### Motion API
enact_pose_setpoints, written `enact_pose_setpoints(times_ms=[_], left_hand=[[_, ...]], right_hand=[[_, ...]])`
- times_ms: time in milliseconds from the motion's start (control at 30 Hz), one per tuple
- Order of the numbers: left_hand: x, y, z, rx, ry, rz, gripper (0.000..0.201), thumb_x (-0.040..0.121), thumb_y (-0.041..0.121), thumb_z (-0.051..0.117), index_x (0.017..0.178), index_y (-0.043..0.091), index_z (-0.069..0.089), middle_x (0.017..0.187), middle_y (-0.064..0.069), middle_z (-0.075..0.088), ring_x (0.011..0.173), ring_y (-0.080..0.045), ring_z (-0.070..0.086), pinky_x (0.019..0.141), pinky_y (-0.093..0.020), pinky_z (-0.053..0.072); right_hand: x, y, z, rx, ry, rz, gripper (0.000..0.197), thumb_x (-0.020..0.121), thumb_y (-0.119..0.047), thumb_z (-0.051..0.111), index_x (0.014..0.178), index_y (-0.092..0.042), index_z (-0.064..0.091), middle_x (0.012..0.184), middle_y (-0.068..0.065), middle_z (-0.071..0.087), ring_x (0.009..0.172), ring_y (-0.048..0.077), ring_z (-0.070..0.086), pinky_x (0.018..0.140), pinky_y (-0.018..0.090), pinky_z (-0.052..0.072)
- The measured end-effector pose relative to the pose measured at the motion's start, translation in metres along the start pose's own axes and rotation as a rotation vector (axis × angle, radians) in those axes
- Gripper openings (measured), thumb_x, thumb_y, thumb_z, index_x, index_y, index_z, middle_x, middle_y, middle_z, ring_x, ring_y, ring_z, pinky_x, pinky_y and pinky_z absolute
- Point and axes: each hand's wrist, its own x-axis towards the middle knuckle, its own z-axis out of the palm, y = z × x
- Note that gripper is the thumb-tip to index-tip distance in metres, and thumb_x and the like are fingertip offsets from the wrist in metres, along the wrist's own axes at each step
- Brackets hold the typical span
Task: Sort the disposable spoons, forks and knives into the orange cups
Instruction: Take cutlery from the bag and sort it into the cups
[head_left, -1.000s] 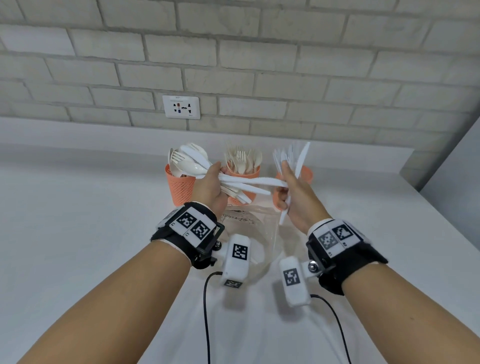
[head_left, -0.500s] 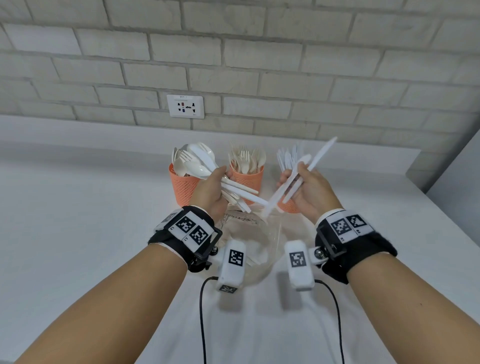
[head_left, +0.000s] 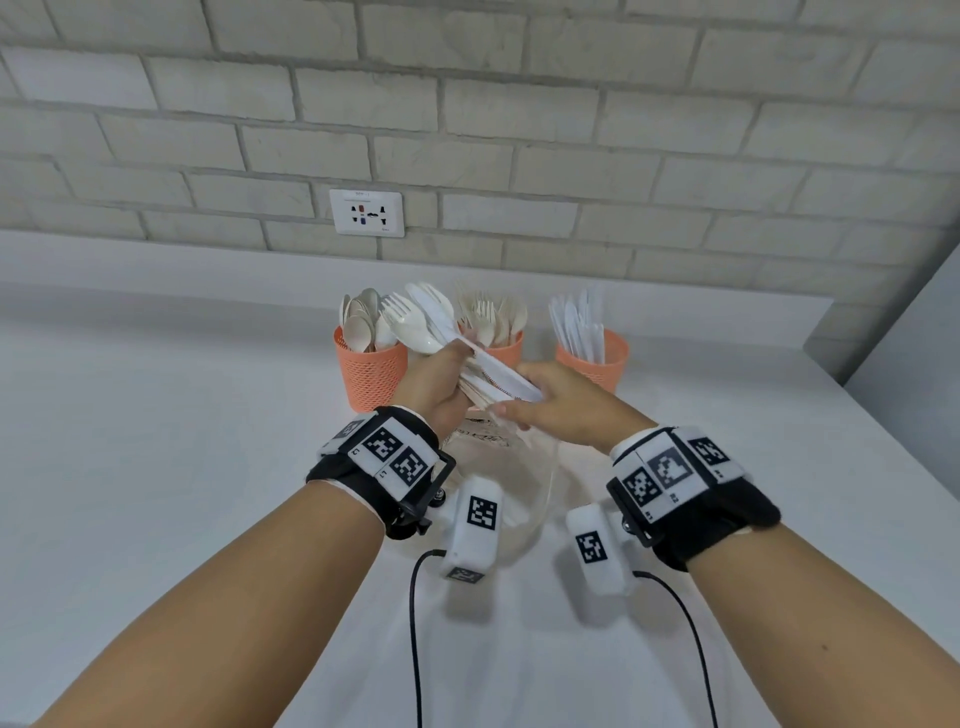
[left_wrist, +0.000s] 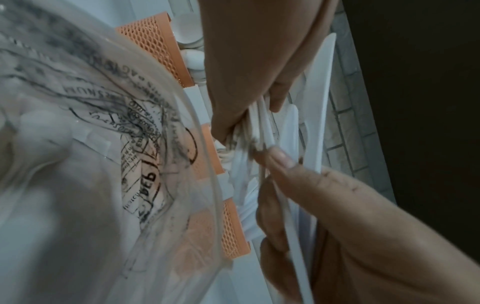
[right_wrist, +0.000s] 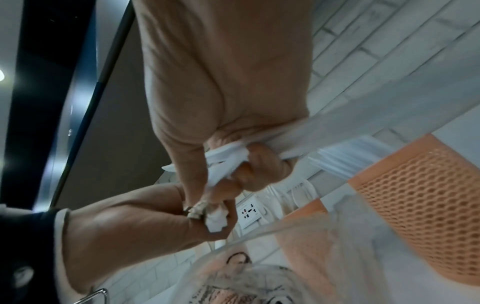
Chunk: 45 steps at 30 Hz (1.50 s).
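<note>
A mixed bundle of white cutlery (head_left: 457, 345) is clenched in the left hand (head_left: 435, 387), heads fanning up and to the left, handles pointing right. These handle ends are pinched by the right hand (head_left: 563, 410), fingers curled round them. Both hands are held above a clear bowl (head_left: 511, 483). Beyond stand 3 orange cups (head_left: 370, 374): spoons left, forks middle, knives right.

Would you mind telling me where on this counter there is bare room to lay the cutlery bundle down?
The white counter is bare left of the left orange mesh cup, and also right of the right orange mesh cup up to the counter's edge. It is crowded in the middle: three cups in a row, the clear printed plastic container before them, both hands above.
</note>
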Motion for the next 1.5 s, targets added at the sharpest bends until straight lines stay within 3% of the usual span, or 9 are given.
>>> enact_pose_setpoints(times_ms=[167,333,400,567,700,867,1200,1367,1500], left_hand=[[0.006,0.008,-0.002,-0.106,-0.012,-0.034,0.012,0.094,0.003,0.047,0.085,0.002,0.054,0.081,-0.011,0.053,0.068,-0.017,0.058,0.076,-0.031,0.051],[0.012,0.019,-0.003,-0.094,0.001,0.005,0.026,0.096,0.005,0.043,0.071,0.007,0.048,0.053,-0.003,0.055,0.05,-0.01,0.055,0.058,-0.023,0.051],[0.012,0.018,-0.002,-0.037,-0.029,0.005,0.028,0.096,0.005,0.041,0.069,0.008,0.048,0.048,-0.001,0.056,0.05,-0.009,0.054,0.063,-0.023,0.046],[0.003,0.008,0.007,-0.008,-0.154,-0.047,0.017,0.093,0.002,0.047,0.082,0.0,0.059,0.079,-0.01,0.067,0.067,-0.011,0.068,0.085,-0.03,0.053],[-0.003,0.004,0.011,0.017,-0.275,-0.109,0.023,0.095,0.0,0.037,0.102,-0.006,0.058,0.104,-0.015,0.064,0.103,-0.019,0.061,0.1,-0.037,0.045],[-0.004,0.003,0.012,0.102,-0.307,-0.049,0.027,0.09,-0.01,0.034,0.099,0.002,0.056,0.094,-0.012,0.062,0.094,-0.021,0.06,0.09,-0.036,0.048],[0.002,-0.006,0.015,0.245,-0.331,-0.07,0.026,0.093,-0.006,0.04,0.115,-0.001,0.053,0.11,-0.018,0.062,0.103,-0.029,0.06,0.092,-0.041,0.048],[0.009,-0.013,0.021,0.214,-0.271,-0.064,0.025,0.092,-0.006,0.046,0.114,0.001,0.054,0.112,-0.018,0.059,0.1,-0.027,0.059,0.096,-0.041,0.047],[0.011,-0.021,0.03,0.197,-0.209,-0.025,0.027,0.09,-0.006,0.05,0.116,-0.002,0.054,0.105,-0.016,0.065,0.086,-0.022,0.067,0.068,-0.033,0.06]], right_hand=[[-0.012,0.011,-0.013,0.086,-0.182,0.062,0.02,0.097,-0.012,0.045,0.089,-0.029,0.052,0.066,-0.001,0.052,0.058,0.012,0.049,0.057,0.024,0.043],[-0.02,0.031,-0.026,0.269,-0.178,0.096,0.031,0.095,-0.002,0.044,0.108,-0.029,0.053,0.063,-0.001,0.044,0.052,0.007,0.037,0.051,0.019,0.033],[-0.017,0.033,-0.026,0.381,-0.047,0.141,0.023,0.094,-0.005,0.046,0.093,-0.026,0.054,0.06,-0.003,0.037,0.048,0.008,0.031,0.047,0.019,0.028],[-0.006,0.025,-0.013,0.421,0.101,0.196,0.013,0.097,-0.023,0.047,0.087,-0.017,0.052,0.053,-0.005,0.031,0.038,0.004,0.027,0.038,0.017,0.024],[-0.002,0.02,-0.008,0.542,0.017,0.219,0.011,0.096,-0.022,0.049,0.096,-0.013,0.056,0.056,-0.003,0.049,0.042,0.006,0.027,0.04,0.018,0.021],[-0.006,0.018,-0.005,0.643,-0.183,0.182,0.009,0.094,-0.024,0.052,0.097,-0.02,0.058,0.072,0.004,0.065,0.043,0.004,0.03,0.039,0.015,0.022],[-0.01,0.046,-0.026,0.523,-0.108,0.173,0.035,0.096,-0.019,0.05,0.131,-0.019,0.045,0.056,-0.003,0.058,0.053,0.009,0.035,0.04,0.016,0.025],[-0.015,0.053,-0.036,0.541,-0.061,0.175,0.01,0.097,-0.023,0.047,0.099,-0.027,0.056,0.054,-0.004,0.042,0.045,0.005,0.036,0.039,0.015,0.027],[-0.014,0.052,-0.033,0.271,0.043,0.131,0.017,0.092,-0.034,0.055,0.108,-0.031,0.058,0.057,-0.006,0.047,0.045,0.004,0.04,0.043,0.016,0.031]])
